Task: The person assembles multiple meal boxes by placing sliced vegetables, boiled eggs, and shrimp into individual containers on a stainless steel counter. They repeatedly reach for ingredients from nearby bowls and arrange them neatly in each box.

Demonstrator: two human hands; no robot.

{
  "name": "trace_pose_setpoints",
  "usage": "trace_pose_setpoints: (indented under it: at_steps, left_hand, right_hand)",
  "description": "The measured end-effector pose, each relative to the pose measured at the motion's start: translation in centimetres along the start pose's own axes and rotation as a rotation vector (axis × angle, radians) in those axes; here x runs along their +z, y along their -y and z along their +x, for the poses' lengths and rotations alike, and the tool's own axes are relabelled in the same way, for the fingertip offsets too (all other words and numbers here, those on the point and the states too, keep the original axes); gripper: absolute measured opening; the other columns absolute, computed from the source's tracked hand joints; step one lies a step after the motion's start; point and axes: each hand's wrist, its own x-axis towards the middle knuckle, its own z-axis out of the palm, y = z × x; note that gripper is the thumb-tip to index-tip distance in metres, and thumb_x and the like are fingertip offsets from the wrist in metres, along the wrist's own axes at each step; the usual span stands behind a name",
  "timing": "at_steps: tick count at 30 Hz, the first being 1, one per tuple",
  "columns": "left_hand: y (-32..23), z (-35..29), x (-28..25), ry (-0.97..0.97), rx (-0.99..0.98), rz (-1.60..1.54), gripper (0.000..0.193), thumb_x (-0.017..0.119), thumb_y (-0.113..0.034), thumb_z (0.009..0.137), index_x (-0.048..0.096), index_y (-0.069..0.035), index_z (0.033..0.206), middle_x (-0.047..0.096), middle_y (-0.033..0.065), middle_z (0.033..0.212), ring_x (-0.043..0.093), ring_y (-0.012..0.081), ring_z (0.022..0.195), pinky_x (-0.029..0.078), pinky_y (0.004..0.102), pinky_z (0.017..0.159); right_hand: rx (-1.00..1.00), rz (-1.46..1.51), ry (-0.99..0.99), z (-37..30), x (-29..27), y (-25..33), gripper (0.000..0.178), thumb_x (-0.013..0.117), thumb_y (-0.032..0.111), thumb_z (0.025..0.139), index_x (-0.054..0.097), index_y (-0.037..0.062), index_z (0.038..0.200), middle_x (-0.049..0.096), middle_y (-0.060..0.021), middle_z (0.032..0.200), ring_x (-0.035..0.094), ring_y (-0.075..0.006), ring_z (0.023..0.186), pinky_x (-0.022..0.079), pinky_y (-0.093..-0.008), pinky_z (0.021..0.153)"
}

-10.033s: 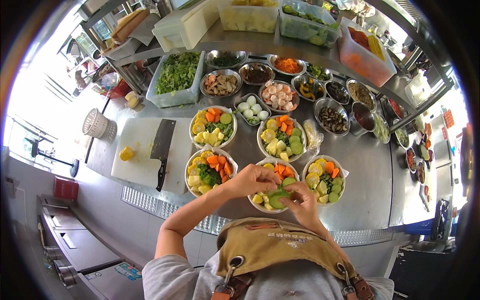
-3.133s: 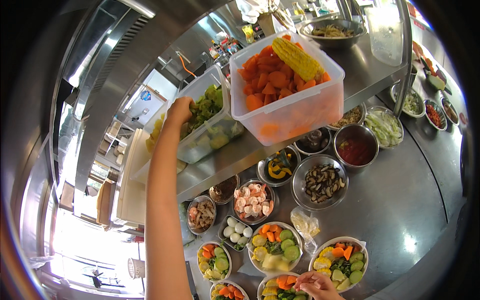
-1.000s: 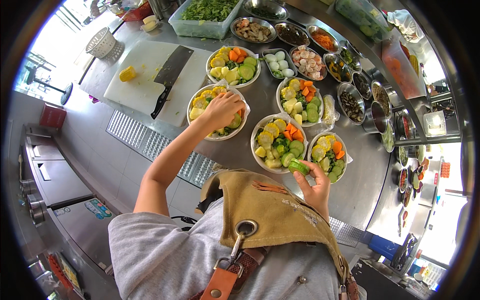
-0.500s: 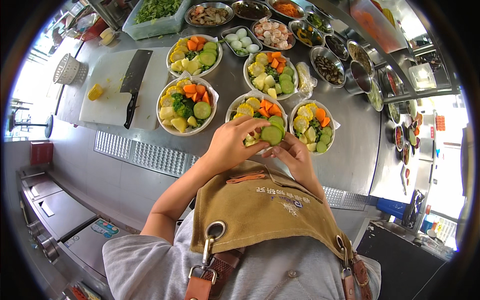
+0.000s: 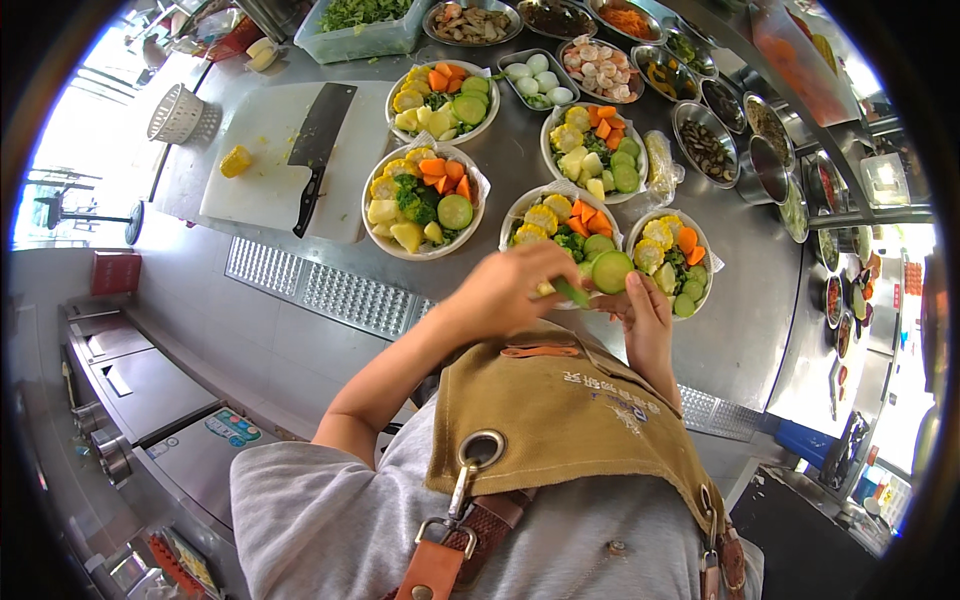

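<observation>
My right hand (image 5: pixel 648 312) pinches a round zucchini slice (image 5: pixel 612 272) between thumb and fingers, its pale cut face showing. Just left of it, my left hand (image 5: pixel 512 288) is closed on another green slice (image 5: pixel 571 293), seen nearly edge-on and slightly blurred. Both hands are over the near edge of a white paper-lined bowl (image 5: pixel 507 222) and partly hide it. Corn pieces (image 5: pixel 541 217), carrot chunks (image 5: pixel 594 216), broccoli and more zucchini lie inside. To the right stands a similar bowl (image 5: pixel 712 262), close to my right hand.
Three more filled bowls, including one with broccoli on top (image 5: pixel 372 228), stand farther back and left. A cleaver (image 5: pixel 322 130) and a corn piece (image 5: pixel 235 161) lie on a white cutting board (image 5: pixel 225 200). Behind are a tray of eggs (image 5: pixel 520 92) and several steel ingredient bowls (image 5: pixel 705 145).
The zucchini slices held together between my hands are now apart; my left hand has drawn one leftward. The whole scene has shifted right and slightly down in view.
</observation>
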Motion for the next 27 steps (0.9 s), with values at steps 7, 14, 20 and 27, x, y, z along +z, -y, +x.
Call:
trace_pose_setpoints:
  at_steps: [7,14,20,27]
  left_hand:
    - [7.6,-2.6,-8.0,0.031,-0.402,0.414,0.021,0.065,-0.007,0.079,0.063,-0.005,0.1,0.064,0.0113,0.099,0.062,0.0285,0.088,0.049,0.0362,0.076]
    - [9.6,-4.6,-7.5,0.082,-0.463,0.661,0.02,0.056,-0.012,0.086,0.056,-0.012,0.106,0.059,0.0079,0.102,0.061,0.0317,0.086,0.049,0.0422,0.073]
    - [9.6,-4.0,-7.3,0.025,-0.398,0.703,0.021,0.059,-0.012,0.084,0.061,-0.015,0.105,0.056,0.0045,0.095,0.062,0.0282,0.079,0.05,0.0401,0.067]
    - [9.3,-5.2,-7.3,-0.318,-0.263,0.749,0.013,0.06,-0.015,0.084,0.065,-0.016,0.096,0.056,0.0011,0.091,0.061,0.0249,0.08,0.051,0.0366,0.069]
  right_hand:
    - [-0.002,0.042,0.006,0.1,-0.1,0.1,0.034,0.037,0.024,0.1,0.057,-0.0019,0.109,0.067,-0.0164,0.1,0.065,-0.0187,0.082,0.047,-0.0299,0.078]
    - [-0.007,-0.052,0.088,0.3,-0.1,-0.3,0.032,0.036,0.024,0.101,0.058,0.0009,0.107,0.068,-0.0141,0.1,0.064,-0.0163,0.082,0.046,-0.0284,0.076]
    - [0.021,-0.072,0.078,0.4,-0.3,-0.9,0.031,0.042,0.024,0.1,0.059,-0.0007,0.106,0.066,-0.0093,0.096,0.063,-0.0148,0.082,0.046,-0.0269,0.075]
    - [0.004,-0.153,0.154,0.6,0.3,-0.7,0.022,0.052,0.015,0.096,0.059,-0.0038,0.103,0.063,-0.0066,0.089,0.058,-0.0112,0.077,0.048,-0.0252,0.072]
